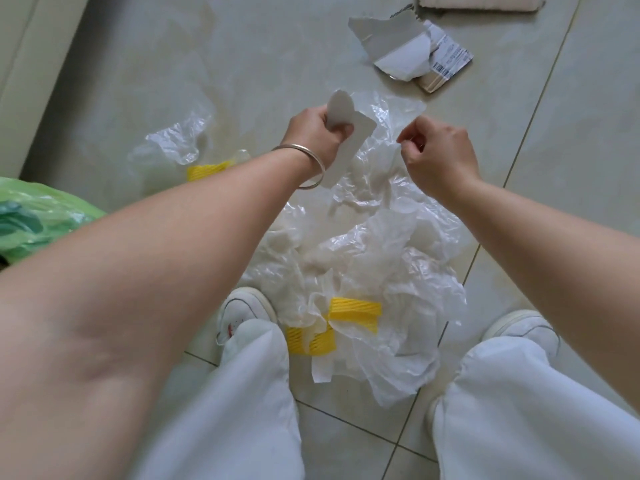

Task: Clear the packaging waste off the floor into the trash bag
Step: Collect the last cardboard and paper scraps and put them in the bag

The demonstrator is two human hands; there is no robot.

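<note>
While my left hand (317, 133) grips a white paper scrap (349, 140) and my right hand (436, 152) pinches clear plastic film (391, 123), I judge gathering underway; next, carry both to the green trash bag (38, 216).

Single head-worn wide-angle view, looking steeply down from standing height, tiled floor (277, 46) close below, own forearms and legs filling the lower frame

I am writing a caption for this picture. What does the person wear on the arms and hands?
Both forearms are bare, with no sleeves and no gloves. The left hand has a thin silver bangle round its wrist. The right hand wears nothing.
</note>
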